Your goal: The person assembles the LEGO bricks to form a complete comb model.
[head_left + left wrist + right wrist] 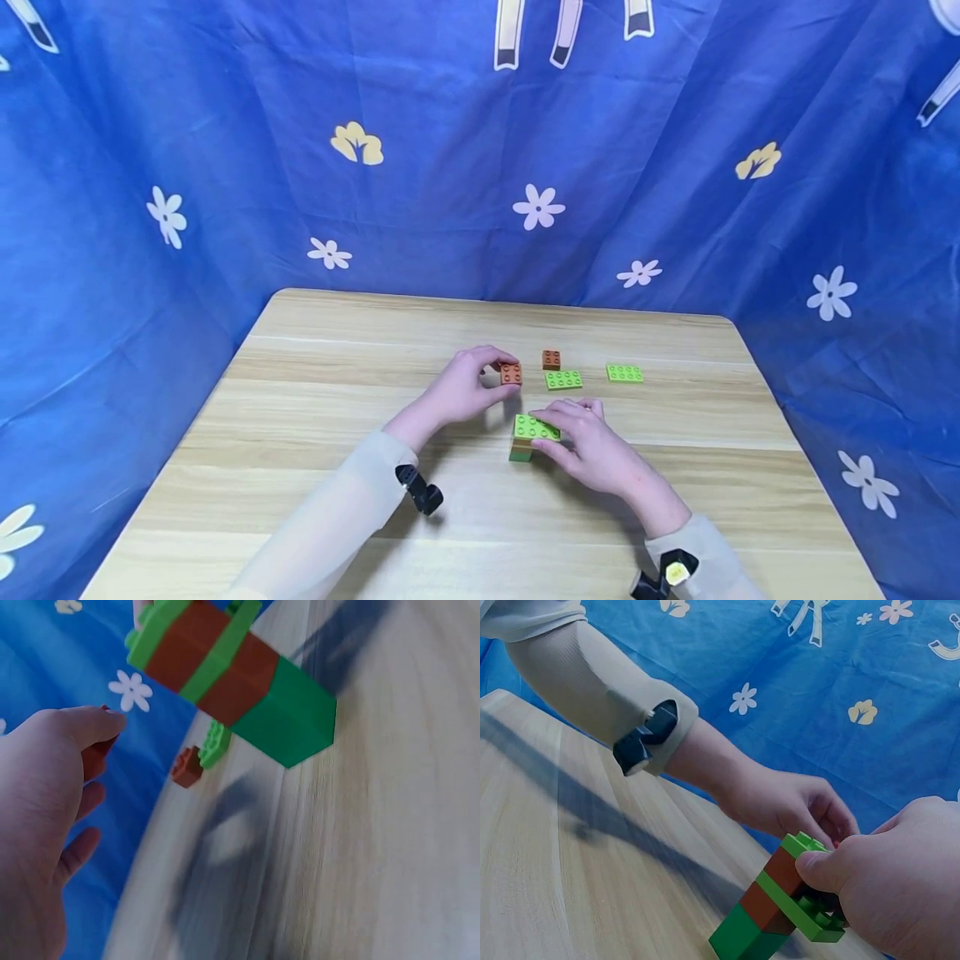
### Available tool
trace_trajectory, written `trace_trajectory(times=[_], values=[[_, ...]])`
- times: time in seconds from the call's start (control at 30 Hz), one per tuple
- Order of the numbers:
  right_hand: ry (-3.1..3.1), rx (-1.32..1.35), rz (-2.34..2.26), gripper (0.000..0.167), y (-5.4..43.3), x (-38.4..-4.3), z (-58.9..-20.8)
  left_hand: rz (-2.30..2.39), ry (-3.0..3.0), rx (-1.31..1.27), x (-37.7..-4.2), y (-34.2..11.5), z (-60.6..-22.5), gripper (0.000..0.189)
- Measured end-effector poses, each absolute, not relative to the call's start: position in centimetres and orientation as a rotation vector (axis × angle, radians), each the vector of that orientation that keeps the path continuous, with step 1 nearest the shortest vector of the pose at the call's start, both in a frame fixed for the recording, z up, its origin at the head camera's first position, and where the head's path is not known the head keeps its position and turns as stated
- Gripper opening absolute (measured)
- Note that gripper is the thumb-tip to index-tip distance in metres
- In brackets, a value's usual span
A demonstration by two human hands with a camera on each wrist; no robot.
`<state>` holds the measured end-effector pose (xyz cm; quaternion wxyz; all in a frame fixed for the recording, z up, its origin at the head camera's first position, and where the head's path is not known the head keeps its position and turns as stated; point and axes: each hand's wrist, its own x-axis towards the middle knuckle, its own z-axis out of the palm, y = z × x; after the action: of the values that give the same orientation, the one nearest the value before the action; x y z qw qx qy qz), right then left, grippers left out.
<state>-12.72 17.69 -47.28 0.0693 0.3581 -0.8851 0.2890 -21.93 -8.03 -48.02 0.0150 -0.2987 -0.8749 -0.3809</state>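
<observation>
My left hand (459, 388) pinches a reddish-brown two-by-two building brick (511, 374) between thumb and fingers, above the table beyond the stack. A stack of building bricks (281, 712) stands on the table, dark green at the bottom, then brown bricks alternating with light green plates. In the right wrist view, the lower light green plate (823, 927) juts out sideways. With thumb and fingers my right hand (600, 450) grips the upper part of the stack, covering some of its top plate (528, 426).
Past the hands lie a loose brown brick (551, 360) and a light green plate (563, 381) close together. A second light green plate (625, 373) is farther right. Blue printed cloth (450, 167) hangs around the wooden table (315, 350).
</observation>
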Motion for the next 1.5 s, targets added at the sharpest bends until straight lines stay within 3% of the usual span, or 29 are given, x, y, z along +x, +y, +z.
trace_trajectory(times=[0.63,1.5], values=[[-2.646,1.097,0.85,0.036,17.6,-12.9,-47.2,-1.237,-2.602,-1.219,-17.5,-7.4,-45.5,0.044],[-2.672,1.076,0.83,0.042,17.9,-12.8,-47.1,-1.191,-2.599,-1.298,-17.1,-7.2,-45.9,0.041]])
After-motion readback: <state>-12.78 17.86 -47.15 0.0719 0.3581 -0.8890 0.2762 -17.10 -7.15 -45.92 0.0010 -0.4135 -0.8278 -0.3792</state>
